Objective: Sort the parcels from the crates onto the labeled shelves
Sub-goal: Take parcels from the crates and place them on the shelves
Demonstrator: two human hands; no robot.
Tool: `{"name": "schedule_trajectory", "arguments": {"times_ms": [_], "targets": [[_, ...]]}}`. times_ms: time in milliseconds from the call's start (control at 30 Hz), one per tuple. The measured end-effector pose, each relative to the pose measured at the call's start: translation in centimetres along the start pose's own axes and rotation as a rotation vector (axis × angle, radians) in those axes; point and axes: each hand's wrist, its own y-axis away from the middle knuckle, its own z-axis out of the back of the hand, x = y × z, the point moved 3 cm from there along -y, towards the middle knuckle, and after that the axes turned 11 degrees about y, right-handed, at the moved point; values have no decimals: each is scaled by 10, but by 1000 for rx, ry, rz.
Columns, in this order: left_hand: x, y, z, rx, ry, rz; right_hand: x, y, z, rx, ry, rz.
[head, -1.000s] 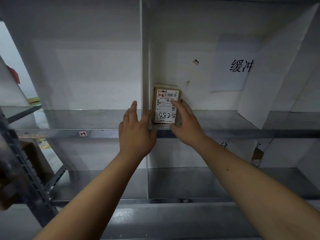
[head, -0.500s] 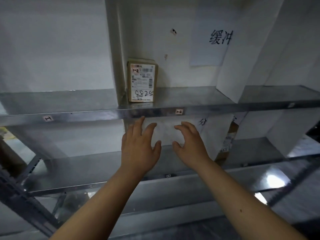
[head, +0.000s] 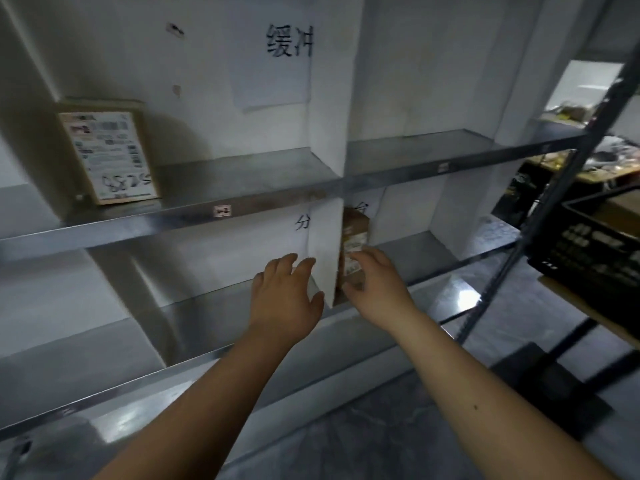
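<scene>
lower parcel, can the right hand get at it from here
Probably yes: the right hand is open just in front of the lower parcel, nothing between them. The white divider stands only on its left.

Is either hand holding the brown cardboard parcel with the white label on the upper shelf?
No. The brown cardboard parcel stands alone; left hand and right hand are lower.

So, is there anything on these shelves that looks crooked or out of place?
Nothing is spilled or damaged. The labelled parcel stands upright on the upper shelf, leaning slightly against the divider. A second parcel stands on the lower shelf. Both hands are empty.
</scene>
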Motion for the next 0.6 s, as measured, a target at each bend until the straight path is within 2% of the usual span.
{"name": "schedule_trajectory", "arguments": {"times_ms": [233, 600], "targets": [[-115, -37, -76, 101, 33, -86, -132, 32, 64, 2, 22, -214], [-329, -70, -215, 294, 208, -273, -336, 116, 182, -74, 177, -431]]}}
